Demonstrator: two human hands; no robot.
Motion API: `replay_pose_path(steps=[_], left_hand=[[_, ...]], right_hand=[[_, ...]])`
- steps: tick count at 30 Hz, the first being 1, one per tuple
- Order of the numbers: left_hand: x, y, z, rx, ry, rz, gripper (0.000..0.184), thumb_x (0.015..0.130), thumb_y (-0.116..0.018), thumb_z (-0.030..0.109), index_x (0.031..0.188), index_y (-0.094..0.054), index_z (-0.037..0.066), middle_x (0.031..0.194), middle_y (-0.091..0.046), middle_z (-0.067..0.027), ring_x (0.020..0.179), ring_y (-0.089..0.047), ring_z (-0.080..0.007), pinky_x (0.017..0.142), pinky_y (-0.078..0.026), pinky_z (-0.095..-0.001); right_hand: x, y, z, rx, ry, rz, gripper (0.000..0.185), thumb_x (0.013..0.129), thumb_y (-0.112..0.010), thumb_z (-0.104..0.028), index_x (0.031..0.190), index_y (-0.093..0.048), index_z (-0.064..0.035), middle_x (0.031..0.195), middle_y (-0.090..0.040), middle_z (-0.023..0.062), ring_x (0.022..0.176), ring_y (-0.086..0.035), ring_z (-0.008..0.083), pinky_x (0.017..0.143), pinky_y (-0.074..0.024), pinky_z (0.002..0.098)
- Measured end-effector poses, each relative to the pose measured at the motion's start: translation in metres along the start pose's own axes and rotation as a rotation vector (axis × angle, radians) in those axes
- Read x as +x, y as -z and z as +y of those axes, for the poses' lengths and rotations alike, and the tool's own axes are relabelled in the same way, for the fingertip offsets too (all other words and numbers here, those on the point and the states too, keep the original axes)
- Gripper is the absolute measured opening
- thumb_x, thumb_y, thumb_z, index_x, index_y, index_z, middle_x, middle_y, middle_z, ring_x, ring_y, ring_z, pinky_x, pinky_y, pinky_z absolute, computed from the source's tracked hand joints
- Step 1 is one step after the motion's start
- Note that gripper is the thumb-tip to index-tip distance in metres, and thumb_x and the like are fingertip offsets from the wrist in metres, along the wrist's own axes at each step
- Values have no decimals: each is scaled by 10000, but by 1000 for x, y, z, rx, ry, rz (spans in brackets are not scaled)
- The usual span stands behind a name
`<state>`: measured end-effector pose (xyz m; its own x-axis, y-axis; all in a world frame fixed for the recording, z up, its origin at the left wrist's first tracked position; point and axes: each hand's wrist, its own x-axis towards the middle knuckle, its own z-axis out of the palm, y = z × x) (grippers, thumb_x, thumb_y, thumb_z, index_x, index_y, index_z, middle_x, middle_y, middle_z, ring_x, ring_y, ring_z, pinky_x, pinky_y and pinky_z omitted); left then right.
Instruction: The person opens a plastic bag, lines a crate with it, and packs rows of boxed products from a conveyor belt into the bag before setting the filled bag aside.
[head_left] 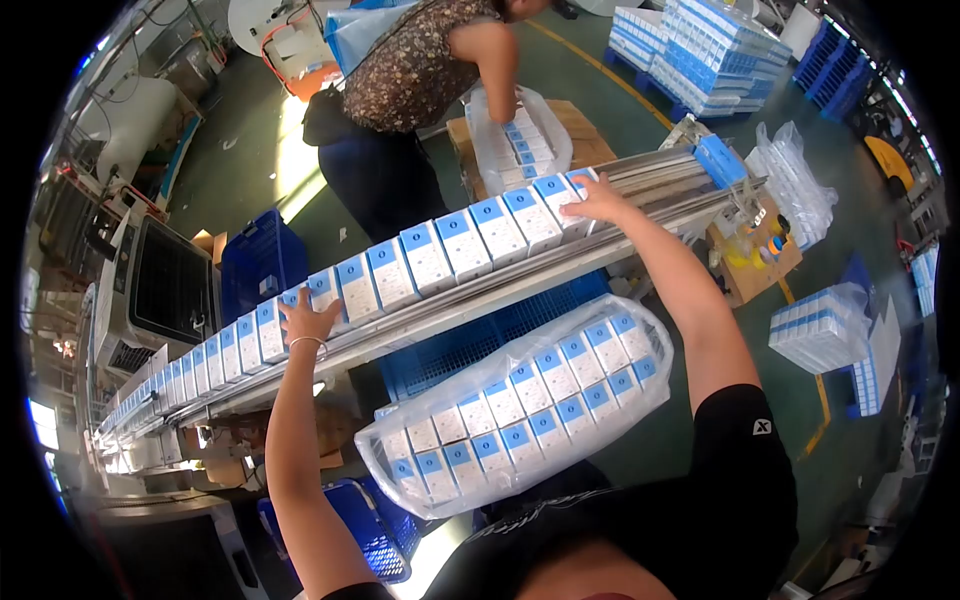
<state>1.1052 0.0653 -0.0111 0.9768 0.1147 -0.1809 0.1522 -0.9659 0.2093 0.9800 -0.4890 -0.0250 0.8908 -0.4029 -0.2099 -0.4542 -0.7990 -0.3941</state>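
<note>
watching from far, i see a row of boxes (pixel 460 245) standing on the conveyor (pixel 655 180). on the conveyor, the left hand (pixel 312 322) touches boxes mid-row, the right hand (pixel 600 200) touches the row's right end; fingers are spread, but if they grip, i cannot tell. nearer than the conveyor lies one filled clear bag (pixel 450 388).

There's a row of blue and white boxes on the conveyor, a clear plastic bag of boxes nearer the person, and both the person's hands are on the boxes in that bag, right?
Not quite. In the head view, the left hand and right hand are on the row of boxes on the conveyor, not those in the clear plastic bag.
</note>
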Motion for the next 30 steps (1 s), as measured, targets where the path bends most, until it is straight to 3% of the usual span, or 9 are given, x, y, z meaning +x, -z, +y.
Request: replay_pose_path(steps=[1, 6, 9, 13, 14, 17, 22, 27, 30], left_hand=[[-1, 0, 5, -29, 40, -87, 915, 642, -690, 608, 1418, -338, 273, 1495, -112, -292, 1342, -223, -504, 987, -298, -642], [-1, -10, 43, 194, 231, -148, 1079, 608, -689, 612, 1494, -172, 277, 1518, -34, -288, 1363, -213, -466, 1031, -270, -592], [0, -16, 55, 136, 235, -116, 1038, 606, -702, 563, 1476, -224, 260, 1506, -103, -277, 1349, -243, -464, 1009, -302, -586], [-2, -28, 63, 9, 192, -27, 1008, 583, -724, 511, 1451, -288, 240, 1433, -246, -259, 1296, -321, -454, 990, -332, -572], [-4, -32, 66, -1, 115, 2, 987, 574, -731, 489, 1434, -323, 227, 1387, -292, -249, 1264, -354, -445, 982, -342, -566], [-13, -35, 74, -41, 35, 36, 920, 558, -740, 439, 1382, -413, 192, 1321, -365, -241, 1214, -403, -430, 973, -364, -548], [-20, -42, 80, -167, -24, 85, 877, 554, -747, 404, 1343, -452, 160, 1299, -397, -252, 1209, -401, -440, 965, -372, -542], [-24, -55, 88, -281, -84, 184, 850, 543, -751, 381, 1302, -473, 120, 1293, -395, -277, 1186, -412, -468, 970, -372, -537], [-33, -46, 90, -381, -297, 384, 810, 556, -758, 343, 1252, -473, 42, 1283, -388, -306, 1146, -424, -505, 965, -384, -527]], right_hand=[[-6, 5, -10, -80, -66, -6, 1012, 605, -763, -565, 1424, -347, -140, 1409, -239, 340, 1272, -360, 501, 1056, -341, 437], [-15, 23, -30, -173, -254, -183, 1112, 582, -702, -591, 1475, -226, -129, 1488, 76, 352, 1323, -153, 597, 1056, -244, 601], [-6, 21, -26, -234, -299, -219, 1144, 587, -697, -589, 1491, -172, -125, 1502, 78, 326, 1312, -98, 630, 1042, -239, 629], [-10, 17, -22, -203, -307, -62, 997, 603, -704, -508, 1431, -303, -125, 1515, -93, 264, 1303, -274, 536, 1007, -319, 595], [-11, 12, -19, -136, -243, 30, 874, 598, -716, -445, 1357, -415, -134, 1466, -229, 225, 1249, -371, 481, 982, -368, 553], [-9, 2, -17, -49, -176, 66, 859, 585, -730, -393, 1345, -441, -114, 1418, -289, 210, 1233, -385, 450, 938, -394, 559], [-3, -5, 20, 90, -69, 201, 826, 578, -729, -368, 1310, -481, -78, 1362, -339, 246, 1209, -416, 454, 997, -408, 421], [-4, 4, 57, 186, 28, 356, 728, 579, -731, -343, 1217, -529, -56, 1300, -385, 262, 1192, -444, 431, 986, -407, 429], [-39, 45, 62, 259, 131, 534, 637, 592, -755, -231, 1164, -548, -42, 1270, -413, 225, 1163, -470, 383, 979, -404, 415]])
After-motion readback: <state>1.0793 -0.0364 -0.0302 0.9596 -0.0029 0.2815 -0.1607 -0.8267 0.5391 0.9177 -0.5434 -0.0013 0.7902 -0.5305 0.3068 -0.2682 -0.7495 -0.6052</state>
